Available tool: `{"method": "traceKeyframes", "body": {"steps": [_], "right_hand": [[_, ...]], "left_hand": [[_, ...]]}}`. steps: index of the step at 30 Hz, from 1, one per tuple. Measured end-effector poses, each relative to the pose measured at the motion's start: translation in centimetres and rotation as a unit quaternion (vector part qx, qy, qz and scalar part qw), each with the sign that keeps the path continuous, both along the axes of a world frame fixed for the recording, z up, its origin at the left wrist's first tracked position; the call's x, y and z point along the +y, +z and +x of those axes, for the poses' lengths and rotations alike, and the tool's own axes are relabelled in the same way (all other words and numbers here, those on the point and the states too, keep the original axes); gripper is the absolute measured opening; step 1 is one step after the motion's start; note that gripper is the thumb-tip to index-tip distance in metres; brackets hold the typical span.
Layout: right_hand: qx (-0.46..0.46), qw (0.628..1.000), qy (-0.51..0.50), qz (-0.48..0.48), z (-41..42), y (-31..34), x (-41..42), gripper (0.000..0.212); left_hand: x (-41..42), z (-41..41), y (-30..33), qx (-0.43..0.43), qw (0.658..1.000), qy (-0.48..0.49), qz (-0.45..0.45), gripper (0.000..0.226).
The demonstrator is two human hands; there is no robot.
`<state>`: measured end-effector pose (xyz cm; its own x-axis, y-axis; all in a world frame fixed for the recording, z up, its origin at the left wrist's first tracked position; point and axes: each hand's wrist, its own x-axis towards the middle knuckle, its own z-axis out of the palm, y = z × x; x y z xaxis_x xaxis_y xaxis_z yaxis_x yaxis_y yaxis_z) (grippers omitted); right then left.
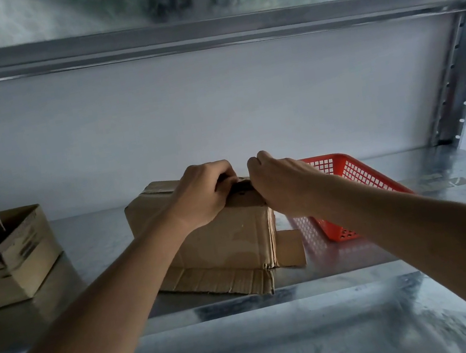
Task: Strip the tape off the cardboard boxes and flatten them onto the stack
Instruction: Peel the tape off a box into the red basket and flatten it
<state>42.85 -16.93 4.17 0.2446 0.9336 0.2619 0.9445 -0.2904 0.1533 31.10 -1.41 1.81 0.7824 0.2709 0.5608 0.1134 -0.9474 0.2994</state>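
Cardboard box [229, 236] on shelf [363, 253]: our left hand [202, 194] & right hand [285, 187] both pinch its top tape [241, 188]. Tape prob tears short if yanked.

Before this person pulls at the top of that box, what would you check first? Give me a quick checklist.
1. Both hands on the box: ok. The left hand and right hand are curled at the top edge of the middle box.
2. Grip on tape itself: cannot tell, the fingers hide it.
3. Box seated on the metal shelf: ok, bottom flaps splayed out.
4. Red basket clear of the pull: not ok, it sits close beside the box.
5. Open boxes at left out of the way: ok.
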Motion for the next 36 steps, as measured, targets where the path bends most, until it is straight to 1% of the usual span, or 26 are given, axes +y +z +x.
{"method": "traceKeyframes", "body": {"steps": [2, 4, 5, 8, 11, 12, 14, 17, 19, 22, 24, 25, 27, 28, 29, 30, 32, 34, 36], "right_hand": [[0.007, 1.0, 0.001, 0.017, 0.4, -0.6, -0.2, 0.016], [-0.006, 0.999, 0.038, 0.02, 1.3, -1.1, -0.4, 0.013], [-0.008, 0.998, 0.058, 0.024, 1.7, -1.2, -0.5, 0.01], [0.062, 0.996, 0.06, 0.014, 2.1, -1.4, -0.9, 0.015], [0.063, 0.995, 0.078, -0.022, 2.0, 0.0, -1.3, 0.033], [0.111, 0.991, 0.07, -0.028, 2.2, 0.5, -1.3, 0.036], [0.189, 0.981, 0.041, -0.035, 2.3, 1.3, -1.1, 0.034], [0.271, 0.962, 0.027, -0.028, 2.9, 1.5, -1.2, 0.027], [0.325, 0.945, 0.04, -0.006, 3.0, 1.5, -1.6, 0.022], [0.376, 0.922, 0.059, 0.07, 3.7, 0.9, -2.1, 0.005], [0.378, 0.92, 0.052, 0.087, 3.7, 0.4, -2.3, 0.007], [0.38, 0.92, 0.046, 0.087, 3.6, 0.1, -2.2, 0.007], [0.418, 0.905, 0.039, 0.071, 3.3, 0.2, -2.0, 0.004], [0.437, 0.897, 0.039, 0.053, 3.2, 0.5, -2.1, 0.008], [0.441, 0.896, 0.04, 0.03, 3.2, 1.0, -2.3, 0.012], [0.432, 0.901, 0.042, 0.005, 3.2, 1.5, -2.3, 0.017], [0.412, 0.909, 0.046, -0.03, 3.3, 2.1, -2.3, 0.023], [0.401, 0.914, 0.05, -0.045, 3.3, 2.4, -2.0, 0.023], [0.396, 0.915, 0.052, -0.051, 3.4, 2.5, -1.6, 0.025]], "left_hand": [[0.0, -0.1, 0.0, 0.007, 1.0, -0.01, -0.005, 0.011], [-0.1, -0.1, -0.1, 0.017, 0.999, -0.031, -0.012, 0.007], [-0.2, -0.1, -0.1, 0.024, 0.999, -0.042, -0.013, 0.013], [-0.6, 0.0, -0.3, 0.058, 0.997, -0.055, -0.007, 0.031], [-0.5, -0.1, -0.1, 0.082, 0.995, -0.057, -0.008, 0.045], [-0.5, -0.2, 0.0, 0.083, 0.995, -0.058, -0.005, 0.049], [-0.5, -0.2, 0.1, 0.081, 0.995, -0.058, -0.002, 0.052], [-0.4, -0.1, 0.0, 0.077, 0.996, -0.055, 0.0, 0.047], [-0.4, 0.0, 0.1, 0.077, 0.996, -0.052, -0.003, 0.044], [-0.6, 0.0, 0.2, 0.083, 0.995, -0.047, -0.021, 0.053], [-0.8, 0.1, 0.2, 0.085, 0.995, -0.049, -0.026, 0.055], [-0.8, 0.1, 0.2, 0.084, 0.995, -0.05, -0.028, 0.052], [-0.8, 0.1, 0.3, 0.077, 0.995, -0.052, -0.036, 0.037], [-0.8, 0.1, 0.3, 0.071, 0.995, -0.054, -0.039, 0.029], [-0.7, 0.1, 0.2, 0.067, 0.996, -0.054, -0.037, 0.025], [-0.7, 0.2, 0.2, 0.067, 0.996, -0.051, -0.031, 0.026], [-0.6, 0.2, 0.2, 0.075, 0.996, -0.047, -0.017, 0.034], [-0.6, 0.1, 0.2, 0.081, 0.995, -0.048, -0.016, 0.04], [-0.7, 0.0, 0.3, 0.085, 0.995, -0.051, -0.019, 0.041]]}}
